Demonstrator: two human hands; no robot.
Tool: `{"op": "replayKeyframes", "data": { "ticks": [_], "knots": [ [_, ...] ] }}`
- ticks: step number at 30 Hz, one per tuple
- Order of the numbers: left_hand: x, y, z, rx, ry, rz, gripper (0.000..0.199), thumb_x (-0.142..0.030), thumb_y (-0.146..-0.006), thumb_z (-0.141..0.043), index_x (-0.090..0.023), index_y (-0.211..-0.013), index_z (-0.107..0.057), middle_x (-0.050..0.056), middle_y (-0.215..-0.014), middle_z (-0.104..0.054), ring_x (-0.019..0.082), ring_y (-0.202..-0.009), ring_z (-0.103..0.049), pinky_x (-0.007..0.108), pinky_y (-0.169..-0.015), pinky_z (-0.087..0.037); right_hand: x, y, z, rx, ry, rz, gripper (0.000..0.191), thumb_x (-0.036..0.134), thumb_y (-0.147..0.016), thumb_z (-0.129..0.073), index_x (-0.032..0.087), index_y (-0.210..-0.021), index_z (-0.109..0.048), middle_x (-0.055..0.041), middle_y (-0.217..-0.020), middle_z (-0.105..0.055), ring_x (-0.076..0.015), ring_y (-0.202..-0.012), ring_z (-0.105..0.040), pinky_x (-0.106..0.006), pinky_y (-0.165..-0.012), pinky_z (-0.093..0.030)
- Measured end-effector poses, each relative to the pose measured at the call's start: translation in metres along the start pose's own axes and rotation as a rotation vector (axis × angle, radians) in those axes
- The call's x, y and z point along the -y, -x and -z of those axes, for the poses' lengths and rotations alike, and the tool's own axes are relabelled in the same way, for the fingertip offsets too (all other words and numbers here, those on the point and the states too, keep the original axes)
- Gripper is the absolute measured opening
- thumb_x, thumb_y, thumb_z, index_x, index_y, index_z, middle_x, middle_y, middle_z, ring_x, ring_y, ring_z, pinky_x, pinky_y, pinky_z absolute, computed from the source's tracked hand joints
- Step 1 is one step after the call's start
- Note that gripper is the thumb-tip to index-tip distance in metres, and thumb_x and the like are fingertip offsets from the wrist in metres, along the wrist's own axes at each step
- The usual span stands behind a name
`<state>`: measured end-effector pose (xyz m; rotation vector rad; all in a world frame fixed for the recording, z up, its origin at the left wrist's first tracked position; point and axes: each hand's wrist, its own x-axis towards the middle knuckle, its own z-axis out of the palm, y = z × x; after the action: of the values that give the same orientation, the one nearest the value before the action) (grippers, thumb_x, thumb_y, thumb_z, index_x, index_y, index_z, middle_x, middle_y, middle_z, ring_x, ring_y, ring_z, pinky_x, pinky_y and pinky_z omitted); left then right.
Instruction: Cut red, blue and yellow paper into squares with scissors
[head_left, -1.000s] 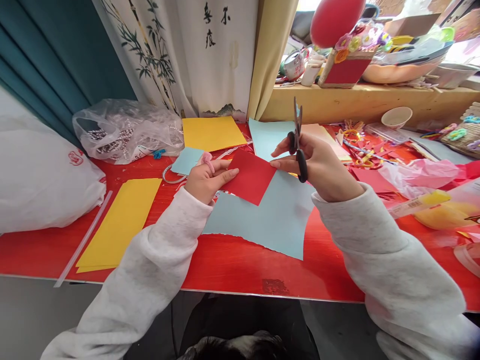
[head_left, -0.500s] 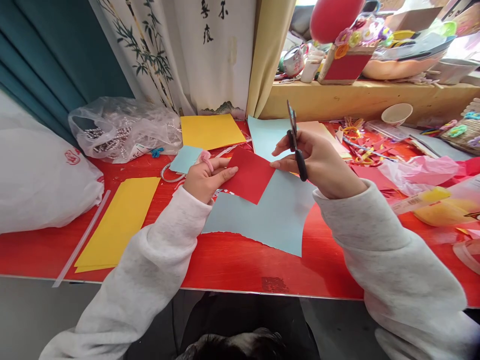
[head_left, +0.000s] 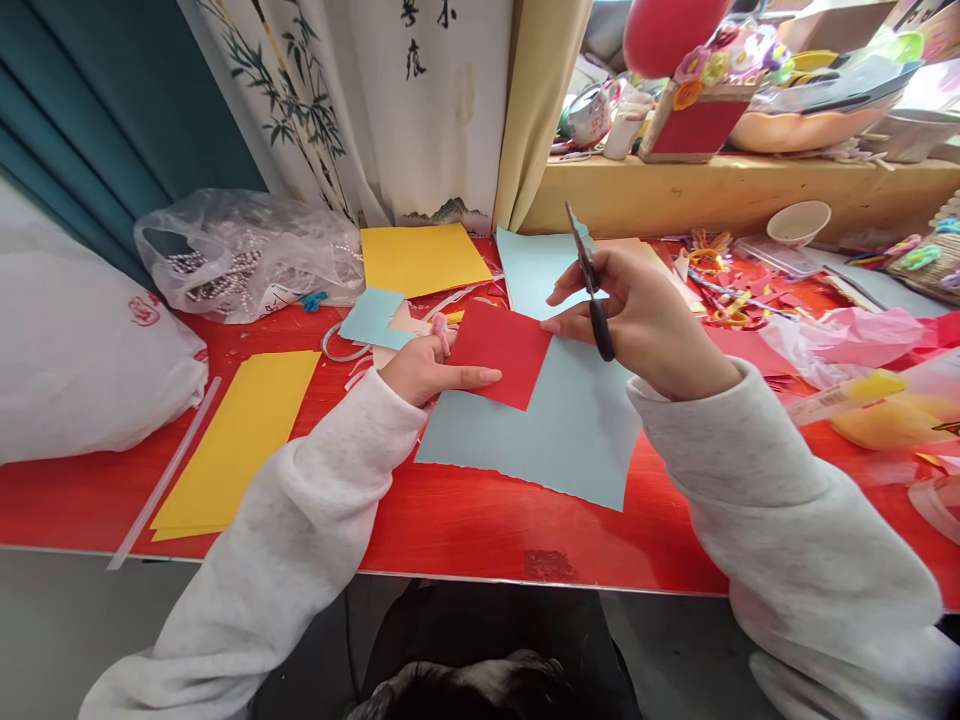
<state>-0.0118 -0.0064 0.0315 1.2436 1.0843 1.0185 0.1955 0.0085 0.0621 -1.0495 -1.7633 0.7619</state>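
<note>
On the left stood a white bag (head_left: 82, 350), then yellow sheets (head_left: 240, 440) on the table (head_left: 457, 530). The left hand (head_left: 420, 372) pinched the red square (head_left: 514, 350) by its left side, over blue paper (head_left: 555, 450); the right hand (head_left: 645, 325) gripped its far right corner while also carrying scissors (head_left: 601, 330), blades upward. Crumpled pink wrap (head_left: 847, 345) lay farther right.

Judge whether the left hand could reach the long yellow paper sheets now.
Likely yes: the left hand holds square red paper, but the yellow sheets lie mostly uncovered beside its grey fabric sleeve.
</note>
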Motion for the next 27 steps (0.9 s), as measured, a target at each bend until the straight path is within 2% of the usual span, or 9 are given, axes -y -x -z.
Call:
{"op": "replayKeyframes", "data": {
  "ticks": [2,6,10,17,22,27],
  "knots": [
    [0.0011,0.0005,0.0004,0.004,0.031,0.061,0.048,-0.026,-0.037,-0.084,-0.015,-0.082,-0.069,0.012,-0.102,-0.066,0.037,-0.122,-0.042,0.05,-0.103,-0.033,0.0021,0.001,-0.0007,0.007,-0.026,-0.018,0.041,0.039,-0.054,-0.079,0.024,-0.08,-0.051,-0.0006,-0.083,-0.057,-0.0162,-0.073,-0.06,-0.028,-0.055,-0.051],
    [0.0011,0.0011,0.0002,-0.013,0.026,0.089,0.049,-0.024,-0.035,-0.084,-0.013,-0.081,-0.069,0.012,-0.098,-0.068,0.036,-0.113,-0.05,0.049,-0.098,-0.038,0.0059,0.0028,-0.0021,-0.001,-0.046,-0.063,0.043,0.038,-0.053,-0.08,0.023,-0.081,-0.05,-0.0015,-0.091,-0.055,-0.0145,-0.066,-0.06,-0.028,-0.051,-0.052],
    [-0.0001,0.0012,-0.0017,-0.039,-0.016,0.033,0.046,-0.026,-0.037,-0.084,-0.013,-0.079,-0.07,0.01,-0.091,-0.069,0.035,-0.11,-0.053,0.047,-0.095,-0.041,0.0063,0.0035,-0.0023,0.003,-0.007,-0.054,0.041,0.036,-0.056,-0.079,0.023,-0.083,-0.05,-0.0029,-0.096,-0.054,-0.0158,-0.067,-0.061,-0.032,-0.056,-0.054],
    [-0.0028,0.0028,-0.0046,-0.006,-0.103,-0.026,0.028,-0.024,-0.045,-0.081,-0.015,-0.069,-0.071,0.005,-0.088,-0.071,0.031,-0.111,-0.053,0.041,-0.097,-0.042,0.0051,0.0052,-0.0015,-0.023,0.064,-0.012,0.038,0.036,-0.06,-0.077,0.024,-0.086,-0.052,-0.003,-0.098,-0.054,-0.0203,-0.081,-0.062,-0.035,-0.067,-0.056],
    [-0.0026,0.0049,-0.0048,0.02,-0.079,0.072,0.032,-0.026,-0.045,-0.081,-0.015,-0.073,-0.071,0.007,-0.086,-0.07,0.03,-0.105,-0.057,0.042,-0.095,-0.043,0.0035,0.006,-0.0013,-0.01,0.067,0.02,0.037,0.035,-0.062,-0.076,0.025,-0.086,-0.05,-0.004,-0.1,-0.054,-0.0207,-0.084,-0.06,-0.034,-0.066,-0.054],
    [-0.0074,0.0087,-0.0076,-0.037,0.04,0.192,0.046,-0.026,-0.039,-0.084,-0.013,-0.081,-0.067,0.009,-0.089,-0.069,0.028,-0.089,-0.064,0.043,-0.086,-0.049,0.0072,0.0059,-0.0009,-0.031,-0.021,-0.003,0.039,0.029,-0.06,-0.077,0.025,-0.084,-0.046,-0.0031,-0.097,-0.055,-0.0154,-0.066,-0.06,-0.033,-0.058,-0.052]
  ]
}}
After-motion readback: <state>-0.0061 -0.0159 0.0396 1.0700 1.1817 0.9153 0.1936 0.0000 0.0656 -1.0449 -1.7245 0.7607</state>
